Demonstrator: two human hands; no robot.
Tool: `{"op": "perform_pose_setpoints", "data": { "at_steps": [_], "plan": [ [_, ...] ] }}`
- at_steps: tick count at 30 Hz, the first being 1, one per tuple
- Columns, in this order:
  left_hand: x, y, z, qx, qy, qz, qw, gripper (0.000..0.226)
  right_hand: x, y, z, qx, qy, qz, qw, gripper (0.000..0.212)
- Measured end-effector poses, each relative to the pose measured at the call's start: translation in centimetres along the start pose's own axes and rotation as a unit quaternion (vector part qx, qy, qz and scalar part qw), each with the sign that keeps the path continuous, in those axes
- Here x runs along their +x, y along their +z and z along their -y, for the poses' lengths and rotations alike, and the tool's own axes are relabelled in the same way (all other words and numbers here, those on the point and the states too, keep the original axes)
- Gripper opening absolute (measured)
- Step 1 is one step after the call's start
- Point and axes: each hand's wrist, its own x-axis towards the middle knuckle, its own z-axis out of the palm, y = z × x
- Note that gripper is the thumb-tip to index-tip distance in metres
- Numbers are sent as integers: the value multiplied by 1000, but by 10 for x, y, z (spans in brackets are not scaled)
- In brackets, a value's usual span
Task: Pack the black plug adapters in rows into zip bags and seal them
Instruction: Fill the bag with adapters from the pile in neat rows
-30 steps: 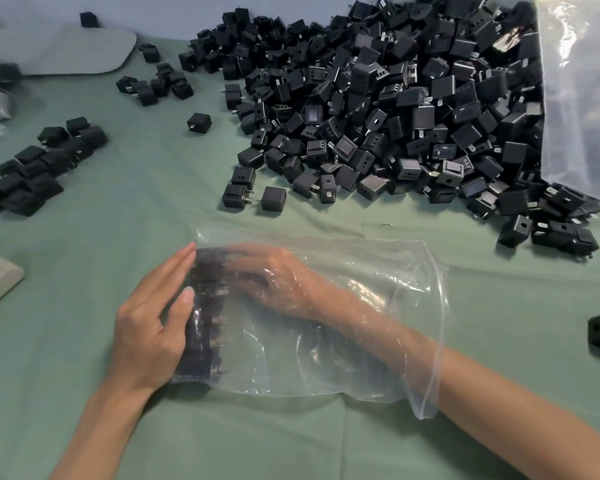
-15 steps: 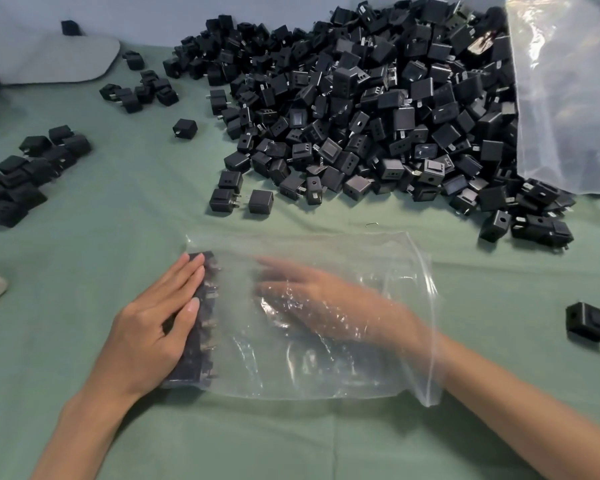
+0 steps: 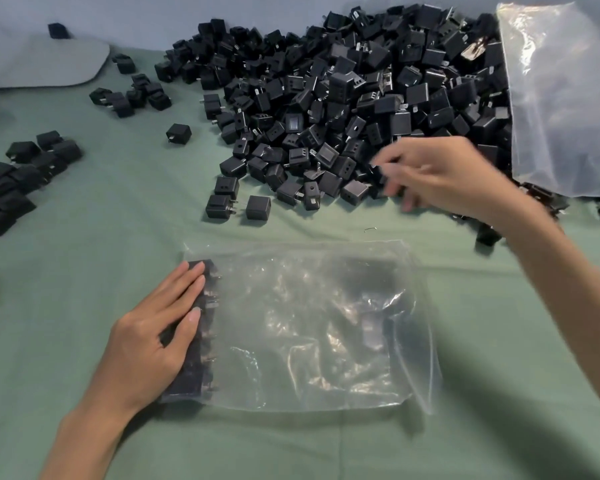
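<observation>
Nearest the camera, the left hand (image 3: 153, 344) lies flat on the left end of a clear zip bag (image 3: 312, 327), fingers straight and pressed together, palm down. It presses on a row of black plug adapters (image 3: 203, 344) standing side by side inside the bag along that end, their metal prongs pointing right into the rest of the bag, which holds nothing else that shows clearly. The bag lies crumpled on the green cloth (image 3: 84, 237) that covers the table. Just beyond its far edge sits a small bent wire (image 3: 369, 229). Farther on, the right hand (image 3: 444, 178) hangs over the near edge of the big pile of loose adapters (image 3: 326, 98); it is blurred, with curled fingers and a dark shape at the fingertips, and whether it pinches an adapter I cannot tell. Two adapters (image 3: 239, 206) stand apart at the pile's near left corner, and a single adapter (image 3: 178, 134) lies farther left. A small heap (image 3: 21, 178) sits at the left edge, and another cluster (image 3: 132, 95) lies beyond it. At far right a large clear bag (image 3: 561, 98) rests against the pile.
</observation>
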Motion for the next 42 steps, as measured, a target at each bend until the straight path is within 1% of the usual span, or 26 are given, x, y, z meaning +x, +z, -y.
{"op": "perform_pose_setpoints", "data": {
  "at_steps": [2, 4, 6, 8, 9, 11, 13, 15, 16, 18, 19, 20, 22, 23, 24, 28, 31, 34, 35, 36, 37, 38, 39, 40, 41, 42],
  "plan": [
    [0, 1, 0, -7, -2, -2, 1000, 47, 41, 33, 17, -116, 0, 64, 991, 34],
    [0, 1, 0, -13, -4, -3, 1000, 46, 67, 68, 25, -221, 3, 92, 971, 44],
    [-1, 1, -1, -22, -7, -2, 1000, 46, 75, 95, 30, -273, 9, 69, 960, 45],
    [0, 0, -1, -37, -8, -2, 999, 46, 74, 106, 28, -278, 18, 44, 959, 33],
    [0, 0, -1, -41, -6, -1, 999, 46, 72, 104, 26, -264, 22, 38, 964, 29],
    [1, 0, -1, -42, -2, 0, 999, 46, 64, 90, 20, -193, 13, 19, 981, 24],
    [1, 0, 0, -45, 2, 2, 999, 46, 48, 66, 11, -105, 11, -28, 994, 25],
    [2, 0, 0, -50, 3, 3, 999, 46, 24, 41, -2, 12, 42, -59, 997, 30],
    [2, 1, -1, -54, 2, 4, 999, 47, 10, 29, -13, 56, 62, -60, 995, 29],
    [2, 1, -1, -60, -1, 7, 998, 47, -21, 7, -38, 61, 103, -15, 993, 29],
    [3, 1, -1, -62, -2, 8, 998, 48, -38, -1, -50, 43, 122, 39, 991, 30],
    [3, 1, -2, -63, -3, 9, 998, 48, -52, -6, -60, 25, 131, 117, 984, 33],
    [4, 1, -3, -67, -3, 11, 998, 47, -76, -5, -67, 25, 128, 279, 951, 40],
    [4, 1, -3, -69, -2, 13, 998, 47, -84, -1, -68, 56, 122, 323, 937, 41],
    [4, 2, -3, -70, -1, 14, 997, 47, -90, 5, -67, 100, 108, 334, 931, 42],
    [4, 2, -3, -73, -8, 14, 997, 45, -98, 31, -51, 285, 68, 258, 921, 53],
    [4, 1, -4, -77, -6, 13, 997, 48, -98, 50, -41, 412, 71, 194, 887, 54],
    [4, 2, -5, -79, -10, 13, 997, 46, -98, 66, -31, 500, 83, 198, 839, 55],
    [4, 2, -5, -79, -12, 13, 997, 45, -98, 71, -27, 514, 87, 211, 827, 55],
    [4, 2, -5, -80, -13, 13, 997, 44, -99, 78, -22, 514, 92, 224, 823, 54],
    [4, 2, -5, -82, -13, 13, 996, 45, -98, 85, -17, 497, 93, 230, 831, 51],
    [4, 2, -5, -84, -13, 14, 996, 46, -96, 92, -13, 458, 86, 224, 856, 47],
    [4, 2, -5, -84, -13, 15, 996, 47, -91, 96, -8, 394, 64, 207, 893, 44],
    [4, 1, -4, -85, -13, 16, 996, 48, -83, 101, -3, 324, 29, 192, 926, 43],
    [4, 2, -4, -85, -12, 16, 996, 48, -74, 105, 2, 264, -12, 184, 947, 45],
    [4, 2, -4, -86, -11, 16, 996, 48, -66, 109, 6, 225, -57, 184, 955, 48]
  ]
}}
